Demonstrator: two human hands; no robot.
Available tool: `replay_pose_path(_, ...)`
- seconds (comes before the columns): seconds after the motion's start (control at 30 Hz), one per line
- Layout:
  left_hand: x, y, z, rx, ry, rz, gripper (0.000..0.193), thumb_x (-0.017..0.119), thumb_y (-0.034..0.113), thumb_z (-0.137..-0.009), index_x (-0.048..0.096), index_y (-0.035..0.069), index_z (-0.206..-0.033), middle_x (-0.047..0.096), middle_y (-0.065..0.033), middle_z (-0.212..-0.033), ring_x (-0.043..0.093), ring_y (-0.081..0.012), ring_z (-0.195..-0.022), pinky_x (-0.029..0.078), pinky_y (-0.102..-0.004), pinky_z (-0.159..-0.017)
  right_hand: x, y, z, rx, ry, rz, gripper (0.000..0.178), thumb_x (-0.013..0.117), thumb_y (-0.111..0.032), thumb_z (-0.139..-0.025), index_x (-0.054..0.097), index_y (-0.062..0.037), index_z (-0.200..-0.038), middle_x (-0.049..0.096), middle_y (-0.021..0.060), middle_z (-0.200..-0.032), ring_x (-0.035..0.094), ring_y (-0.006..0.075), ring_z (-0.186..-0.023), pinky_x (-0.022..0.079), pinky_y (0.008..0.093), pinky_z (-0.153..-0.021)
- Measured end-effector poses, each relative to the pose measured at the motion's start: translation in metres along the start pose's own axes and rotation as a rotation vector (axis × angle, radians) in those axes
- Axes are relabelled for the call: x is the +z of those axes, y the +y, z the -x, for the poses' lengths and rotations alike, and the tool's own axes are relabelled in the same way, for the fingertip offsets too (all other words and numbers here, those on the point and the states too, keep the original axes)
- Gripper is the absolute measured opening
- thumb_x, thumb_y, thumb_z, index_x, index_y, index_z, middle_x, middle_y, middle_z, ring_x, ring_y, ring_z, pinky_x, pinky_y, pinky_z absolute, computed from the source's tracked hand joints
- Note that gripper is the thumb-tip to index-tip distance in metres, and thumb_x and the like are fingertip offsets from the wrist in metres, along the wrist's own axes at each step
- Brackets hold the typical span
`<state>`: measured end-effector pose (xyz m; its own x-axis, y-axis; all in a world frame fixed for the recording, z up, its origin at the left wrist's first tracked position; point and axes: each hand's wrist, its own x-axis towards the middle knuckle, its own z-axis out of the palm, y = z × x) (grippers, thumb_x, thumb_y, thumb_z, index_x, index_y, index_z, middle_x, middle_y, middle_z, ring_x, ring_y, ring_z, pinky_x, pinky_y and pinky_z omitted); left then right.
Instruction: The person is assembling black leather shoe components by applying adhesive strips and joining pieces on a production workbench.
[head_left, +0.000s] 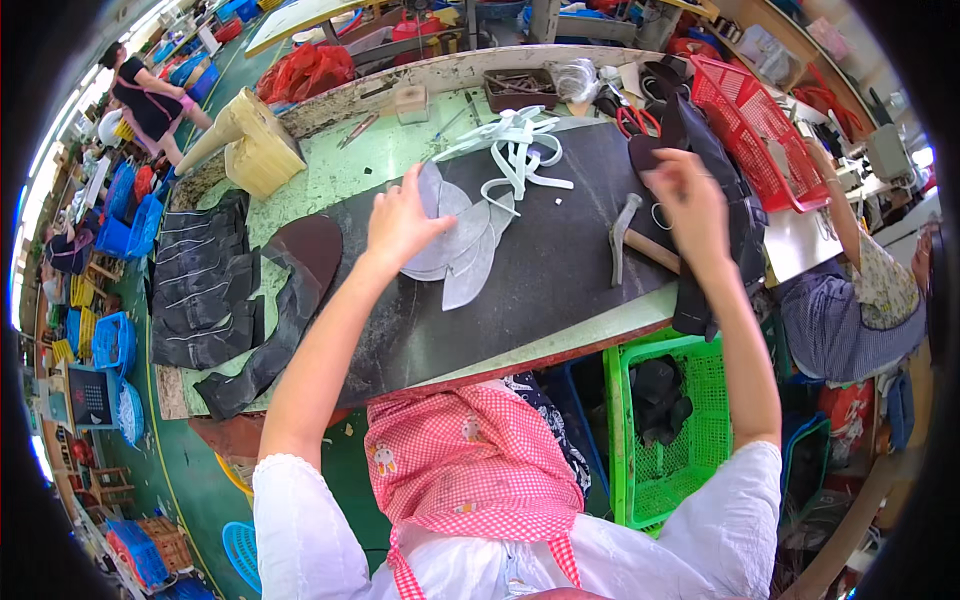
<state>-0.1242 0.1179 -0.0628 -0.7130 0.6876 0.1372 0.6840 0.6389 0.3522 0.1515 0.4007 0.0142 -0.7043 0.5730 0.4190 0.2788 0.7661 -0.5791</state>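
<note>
My left hand [396,222] is at the left edge of a fanned pile of grey, curved flat pieces [470,262], thumb and fingers spread apart and touching them. My right hand [690,205] is raised over the right end of the black work mat [420,345]; its fingers are smeared by motion, so what they hold, if anything, is unclear. Close by it are a hammer [648,245], a dark rounded piece [643,150] and a stack of black pieces [742,200]. Pale strips [525,150] lie tangled beyond the grey pile.
Black pieces with white lines [205,280] and a brown-black curved piece [305,250] lie left. A yellowish block [262,155] stands behind them. Red-handled scissors [636,122], a red basket [745,130] and a co-worker [855,300] are right; a green crate [690,450] sits below the table.
</note>
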Motion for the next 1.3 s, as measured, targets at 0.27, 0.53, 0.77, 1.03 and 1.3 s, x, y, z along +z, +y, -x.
replay_pose_path(0.27, -0.003, -0.011, 0.004, 0.104, 0.033, 0.705, 0.088, 0.079, 0.002, -0.075, 0.047, 0.022, -0.154, 0.064, -0.0092, -0.112, 0.062, -0.0208, -0.095, 0.054, -0.0333, -0.08, 0.163, -0.011, -0.086, -0.24, -0.035, 0.165, 0.06, 0.079, -0.024, -0.078, 0.058, -0.0087, -0.132, 0.072, 0.0115, -0.083, 0.071, 0.0345, -0.09, 0.046, 0.0482, -0.091)
replay_pose_path(0.53, 0.004, -0.067, -0.047, 0.126, 0.337, 0.246, 0.072, 0.077, 0.013, -0.083, 0.051, 0.012, -0.15, 0.062, -0.0164, -0.134, 0.063, -0.0303, -0.113, 0.052, -0.0393, -0.099, 0.09, 0.056, -0.146, -0.399, 0.286, 0.273, 0.057, 0.064, -0.003, -0.074, 0.065, -0.0125, -0.13, 0.065, 0.0112, -0.135, 0.059, 0.0337, -0.127, 0.045, 0.0439, -0.108)
replay_pose_path(0.77, -0.112, -0.154, 0.074, -0.182, 0.108, 0.393, 0.022, 0.066, 0.015, -0.095, 0.073, 0.004, -0.113, 0.078, -0.0104, -0.106, 0.074, -0.0196, -0.099, 0.056, -0.0319, -0.088, 0.132, -0.071, -0.052, -0.424, -0.456, -0.176, 0.026, 0.064, -0.001, -0.091, 0.069, -0.006, -0.115, 0.072, 0.012, -0.112, 0.064, 0.0288, -0.116, 0.051, 0.0385, -0.097)
replay_pose_path(1.03, -0.111, -0.155, 0.136, -0.418, -0.052, 0.142, 0.076, 0.083, 0.054, -0.079, 0.069, -0.005, -0.126, 0.07, -0.026, -0.126, 0.069, -0.0374, -0.117, 0.052, -0.0414, -0.102, 0.219, -0.125, -0.094, -0.694, -0.724, 0.107, 0.045, 0.083, -0.021, -0.079, 0.066, -0.0133, -0.12, 0.066, 0.0086, -0.12, 0.057, 0.0314, -0.122, 0.042, 0.0461, -0.105)
replay_pose_path(1.3, -0.148, -0.045, 0.135, 0.124, -0.399, 0.83, 0.054, 0.088, 0.023, -0.083, 0.069, -0.004, -0.124, 0.072, -0.0102, -0.118, 0.065, -0.0192, -0.115, 0.05, -0.035, -0.102, 0.224, -0.12, -0.113, -0.634, -0.866, 0.18, 0.05, 0.09, -0.022, -0.065, 0.059, -0.0102, -0.102, 0.066, 0.0091, -0.105, 0.06, 0.0324, -0.11, 0.046, 0.0439, -0.095)
